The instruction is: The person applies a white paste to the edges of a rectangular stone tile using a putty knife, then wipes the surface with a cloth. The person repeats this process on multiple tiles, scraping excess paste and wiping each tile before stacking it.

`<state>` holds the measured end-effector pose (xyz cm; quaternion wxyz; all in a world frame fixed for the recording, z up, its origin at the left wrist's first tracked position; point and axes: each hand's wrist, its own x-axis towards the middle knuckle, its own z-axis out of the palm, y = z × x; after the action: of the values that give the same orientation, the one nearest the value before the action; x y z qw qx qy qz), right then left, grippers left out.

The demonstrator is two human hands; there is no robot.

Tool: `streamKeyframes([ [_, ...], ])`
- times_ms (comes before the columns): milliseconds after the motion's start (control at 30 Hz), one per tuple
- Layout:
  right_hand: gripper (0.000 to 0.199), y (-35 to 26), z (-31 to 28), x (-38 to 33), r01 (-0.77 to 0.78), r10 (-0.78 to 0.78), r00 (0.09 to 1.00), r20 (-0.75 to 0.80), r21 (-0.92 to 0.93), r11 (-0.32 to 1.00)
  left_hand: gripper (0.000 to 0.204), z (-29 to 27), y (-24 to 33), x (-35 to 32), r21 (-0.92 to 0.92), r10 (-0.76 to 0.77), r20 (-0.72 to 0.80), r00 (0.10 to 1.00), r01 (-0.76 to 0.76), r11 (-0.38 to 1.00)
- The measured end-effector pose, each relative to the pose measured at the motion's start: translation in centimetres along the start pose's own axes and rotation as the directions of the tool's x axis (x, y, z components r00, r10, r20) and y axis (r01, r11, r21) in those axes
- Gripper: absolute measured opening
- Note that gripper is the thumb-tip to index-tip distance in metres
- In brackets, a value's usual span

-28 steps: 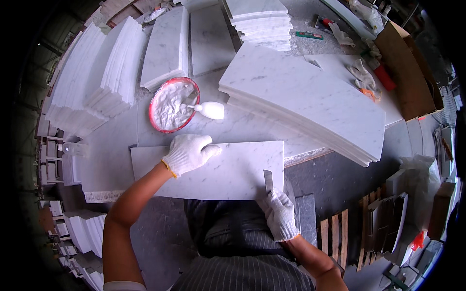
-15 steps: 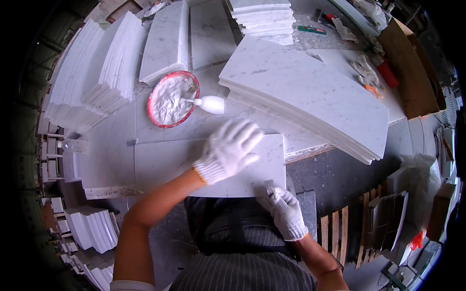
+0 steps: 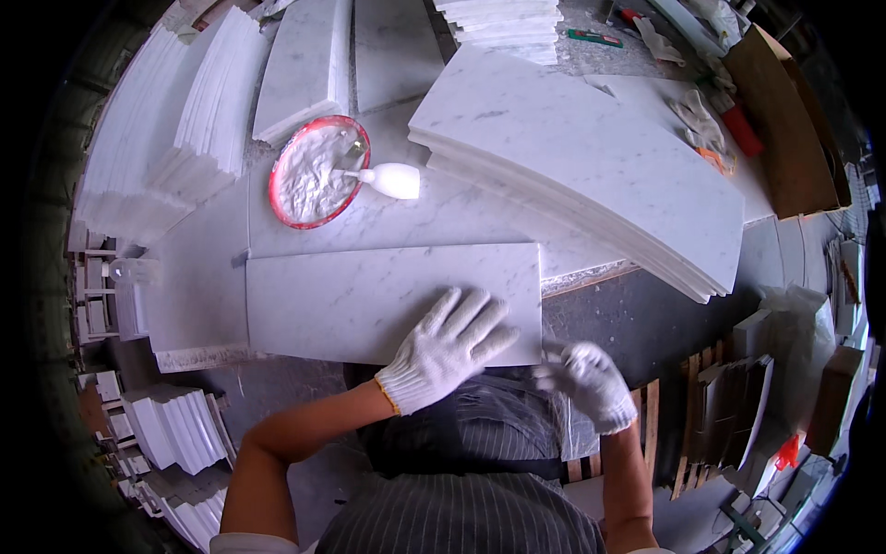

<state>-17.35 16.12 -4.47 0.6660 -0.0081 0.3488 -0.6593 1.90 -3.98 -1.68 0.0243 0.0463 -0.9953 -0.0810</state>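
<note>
A white, grey-veined marble slab (image 3: 369, 295) lies near me along the front of the work surface. My left hand (image 3: 449, 346), in a white knitted glove, rests on its front part with fingers spread, holding nothing. By the slab's right end is my right hand (image 3: 591, 386), gloved the same way. Its fingers are curled together and slightly blurred; whatever they pinch cannot be made out. Beyond the slab, a red-rimmed bowl (image 3: 289, 215) contains white paste. A white plastic bottle with a narrow neck (image 3: 395, 181) lies with its tip over the bowl's rim.
Stacked marble slabs (image 3: 572, 166) lie at the right, jutting past the table edge. More stand on edge at the far left (image 3: 198, 120). A cardboard box (image 3: 780, 129), a loose glove (image 3: 697, 120) and a green tool (image 3: 595, 38) are farther back. Wooden pallets (image 3: 697, 415) stand below right.
My left hand has come back toward me, from above the slab's middle to its front edge. My right hand has moved right and slightly up; the small flat grey piece at its fingertips no longer shows clearly.
</note>
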Motion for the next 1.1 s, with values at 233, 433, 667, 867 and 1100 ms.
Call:
streamKeyframes([
  [233, 0.021, -4.4, 0.4, 4.0, 0.216, -0.474, 0.856, -0.208, -0.69, 0.691, 0.045, 0.0, 0.8, 0.2, 0.066, 0.025, -0.022, 0.999, -0.024, 0.998],
  [433, 0.023, -5.0, 1.2, 8.0, 0.252, -0.53, 0.841, 0.106, -0.945, 0.21, 0.044, 0.4, 0.8, -1.0, 0.051, 0.07, -0.021, 0.997, -0.069, 0.996],
  [667, 0.021, -5.7, 2.3, 8.7, 0.332, -0.5, 0.824, 0.265, -0.942, 0.049, 0.05, 0.4, 0.8, -1.4, 0.014, 0.046, 0.083, 0.995, -0.048, 0.999],
  [867, 0.019, -5.0, 3.5, 8.3, 0.264, -0.519, 0.828, 0.212, -0.964, 0.028, 0.049, 0.6, 0.9, -1.5, 0.022, 0.048, 0.084, 0.995, -0.05, 0.999],
  [1100, 0.019, -4.7, 4.2, 8.7, 0.274, -0.581, 0.762, 0.285, -0.955, -0.109, 0.044, 0.8, 0.7, -1.3, 0.047, 0.066, -0.03, 0.997, -0.065, 0.997],
])
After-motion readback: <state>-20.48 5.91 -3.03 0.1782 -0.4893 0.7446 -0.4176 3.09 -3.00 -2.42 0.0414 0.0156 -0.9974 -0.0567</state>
